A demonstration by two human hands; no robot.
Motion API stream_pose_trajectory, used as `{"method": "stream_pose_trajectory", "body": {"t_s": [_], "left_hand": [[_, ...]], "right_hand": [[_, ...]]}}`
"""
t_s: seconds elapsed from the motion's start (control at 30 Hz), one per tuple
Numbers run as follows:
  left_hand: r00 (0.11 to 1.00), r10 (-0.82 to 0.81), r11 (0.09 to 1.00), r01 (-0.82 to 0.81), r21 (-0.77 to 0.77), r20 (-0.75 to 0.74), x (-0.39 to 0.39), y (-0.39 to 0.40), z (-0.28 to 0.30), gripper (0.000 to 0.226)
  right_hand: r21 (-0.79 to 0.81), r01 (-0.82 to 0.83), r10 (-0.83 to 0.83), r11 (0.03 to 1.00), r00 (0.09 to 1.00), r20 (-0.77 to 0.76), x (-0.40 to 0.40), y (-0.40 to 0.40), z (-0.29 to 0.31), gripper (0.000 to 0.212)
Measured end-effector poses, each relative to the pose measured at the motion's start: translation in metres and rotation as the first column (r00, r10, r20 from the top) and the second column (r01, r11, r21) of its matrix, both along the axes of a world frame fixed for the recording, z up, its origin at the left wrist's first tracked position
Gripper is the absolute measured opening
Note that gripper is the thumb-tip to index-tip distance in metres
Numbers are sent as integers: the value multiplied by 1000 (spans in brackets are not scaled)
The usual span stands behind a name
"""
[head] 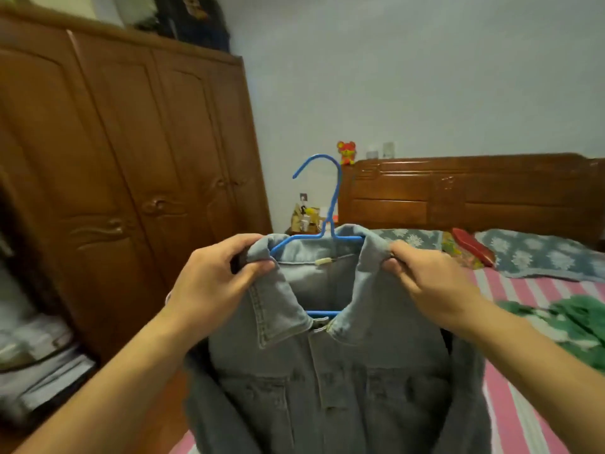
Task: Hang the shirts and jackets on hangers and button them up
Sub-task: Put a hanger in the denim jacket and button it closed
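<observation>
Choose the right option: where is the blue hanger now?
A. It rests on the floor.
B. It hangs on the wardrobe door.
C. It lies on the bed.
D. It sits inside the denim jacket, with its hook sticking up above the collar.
D: the hanger runs inside the jacket collar, hook up, while both hands hold the shoulders.

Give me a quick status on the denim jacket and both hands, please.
Left hand and right hand each grip a shoulder of the denim jacket. Jacket on blue hanger, held up, front placket closed. Nothing in the way.
</observation>
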State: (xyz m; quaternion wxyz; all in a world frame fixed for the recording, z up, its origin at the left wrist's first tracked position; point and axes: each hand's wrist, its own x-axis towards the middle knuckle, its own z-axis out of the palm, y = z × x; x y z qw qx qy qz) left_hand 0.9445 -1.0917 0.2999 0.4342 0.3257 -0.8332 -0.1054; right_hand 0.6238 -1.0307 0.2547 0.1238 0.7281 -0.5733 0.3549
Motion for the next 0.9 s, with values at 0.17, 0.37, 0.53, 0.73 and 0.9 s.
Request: {"method": "stream_pose_trajectory", "body": {"t_s": [0.17,0.37,0.53,0.73,0.9], "left_hand": [[933,338,936,-319,-147,123,125,40,11,36],[736,656,746,-600,-288,167,243,75,-4,51],[713,701,688,-676,-263,-1,338,99,-24,54],[526,849,525,-850,-28,-54,435,138,-35,38],[308,951,309,-951,27,-10,499,186,-94,37]], "right_hand": [[-39,-333,335,942,934,128,79,-29,39,46],[83,-603,569,793,783,249,189,-55,59,21],[293,-657,594,694,753,281,276,-101,51,41],[167,-688,653,706,724,222,399,-111,-23,36],[7,-746,708,666,636,307,497,-119,-29,45]]}}
